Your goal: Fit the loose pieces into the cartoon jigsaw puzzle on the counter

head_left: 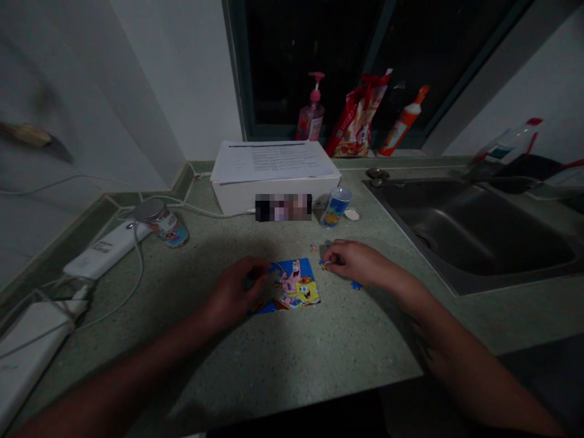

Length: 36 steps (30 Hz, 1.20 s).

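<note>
A partly assembled jigsaw puzzle with yellow and pink cartoon figures on blue lies flat on the counter. My left hand rests at its left side, thumb and index finger curved with a gap between them, covering part of that edge. Right of the puzzle, the fingertips of my right hand pinch a small puzzle piece against the counter. A loose pinkish piece lies just above the puzzle. Near my right wrist is a blue loose piece.
Behind are a blue can, its round lid and a white box with a printed sheet. A jar, power strips and cables occupy the left. At right is a steel sink; bottles and a red bag line the windowsill.
</note>
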### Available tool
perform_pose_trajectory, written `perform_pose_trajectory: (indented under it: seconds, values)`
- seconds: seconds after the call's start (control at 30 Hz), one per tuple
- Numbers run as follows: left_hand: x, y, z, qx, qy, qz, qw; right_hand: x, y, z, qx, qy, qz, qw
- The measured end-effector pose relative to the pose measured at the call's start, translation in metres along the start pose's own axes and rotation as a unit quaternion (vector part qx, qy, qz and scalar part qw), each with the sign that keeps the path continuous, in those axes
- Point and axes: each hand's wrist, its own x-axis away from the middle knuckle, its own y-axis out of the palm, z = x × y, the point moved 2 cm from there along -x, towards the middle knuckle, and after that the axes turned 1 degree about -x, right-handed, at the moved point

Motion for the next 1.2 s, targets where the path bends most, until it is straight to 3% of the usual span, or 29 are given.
perform_pose_trajectory:
  seconds: [0.17,0.43,1.2]
  values:
    - [-0.0003,-0.0002,0.0010,0.013,0.000,0.004,1.000,0.0004,-0.0017,0.0001,0.008,0.007,-0.010,1.000]
    - [0.0000,-0.0006,0.0066,0.002,-0.031,-0.014,0.999,0.0021,-0.0059,-0.0080,0.007,-0.050,-0.052,0.997]
    - [-0.0007,-0.0013,0.0080,0.000,-0.024,-0.008,1.000,0.0029,0.0002,-0.0041,0.048,0.008,-0.048,0.998]
